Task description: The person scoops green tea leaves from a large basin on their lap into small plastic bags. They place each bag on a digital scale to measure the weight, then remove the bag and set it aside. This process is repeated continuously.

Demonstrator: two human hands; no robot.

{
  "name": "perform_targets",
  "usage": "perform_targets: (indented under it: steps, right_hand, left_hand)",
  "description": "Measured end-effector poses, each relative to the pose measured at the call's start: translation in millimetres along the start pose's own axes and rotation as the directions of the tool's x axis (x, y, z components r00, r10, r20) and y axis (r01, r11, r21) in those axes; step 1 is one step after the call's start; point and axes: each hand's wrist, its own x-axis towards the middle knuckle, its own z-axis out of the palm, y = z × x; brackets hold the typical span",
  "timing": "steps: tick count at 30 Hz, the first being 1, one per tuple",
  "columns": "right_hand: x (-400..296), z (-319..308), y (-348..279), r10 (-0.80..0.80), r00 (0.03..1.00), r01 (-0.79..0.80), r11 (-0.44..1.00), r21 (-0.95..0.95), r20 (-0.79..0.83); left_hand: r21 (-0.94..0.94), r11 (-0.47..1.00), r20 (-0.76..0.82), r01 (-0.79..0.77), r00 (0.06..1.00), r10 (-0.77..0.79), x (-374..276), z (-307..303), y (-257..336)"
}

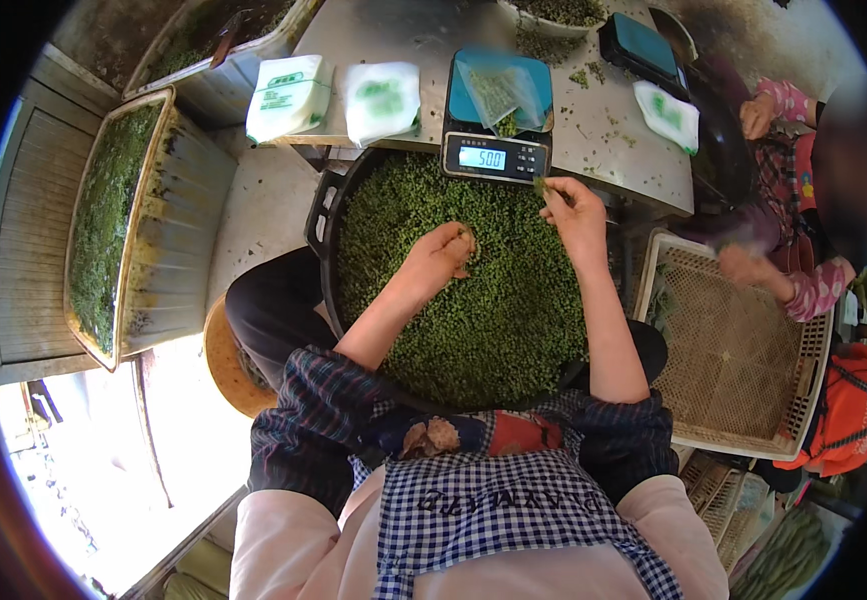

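Note:
A large black tub (463, 322), full of small green buds or berries, sits between the knees. Just above the heap is my left hand (441, 253), its fingers curled; whether it holds anything is hidden. My right hand (574, 214) pinches a small green sprig (540, 184) beside the lower right corner of a digital scale (496, 156). On the scale's blue pan (465, 97) lies a clear plastic bag (504, 94) partly filled with green buds. The scale's display is lit and reads 50.0.
Stacks of white printed bags (288, 97) (382, 101) lie on the metal table (598, 142), left of the scale. A second scale (642, 49) stands at the back right. At right are a plastic crate (726, 352) and another person's hand (745, 264). A tilted-looking bin (178, 225) stands left.

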Motion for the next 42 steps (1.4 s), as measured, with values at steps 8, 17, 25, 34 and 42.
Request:
perform_targets:
  steps: [8, 17, 25, 34, 42]
  right_hand:
    - [15, 37, -39, -0.549, 0.824, 0.349, 0.682, -0.642, -0.136]
    - [89, 54, -53, -0.652, 0.752, 0.395, 0.326, -0.859, 0.099]
    - [30, 26, -34, -0.687, 0.717, 0.536, 0.434, -0.725, 0.119]
    - [17, 27, -18, -0.658, 0.753, 0.5, 0.578, -0.645, -0.005]
    - [17, 27, -15, -0.672, 0.74, 0.513, 0.572, -0.64, -0.007]
  left_hand:
    - [-0.018, 1.0, 0.084, -0.008, 0.996, 0.009, 4, 12, -11]
    - [-0.012, 0.997, 0.126, -0.072, 0.989, 0.073, 10, 17, -15]
    - [0.007, 1.0, 0.085, 0.001, 0.996, -0.002, 16, 15, -24]
    - [0.053, 0.998, 0.085, 0.016, 0.996, -0.02, 15, 16, -27]
    - [0.137, 0.99, 0.088, -0.028, 0.996, 0.016, 14, 19, -24]
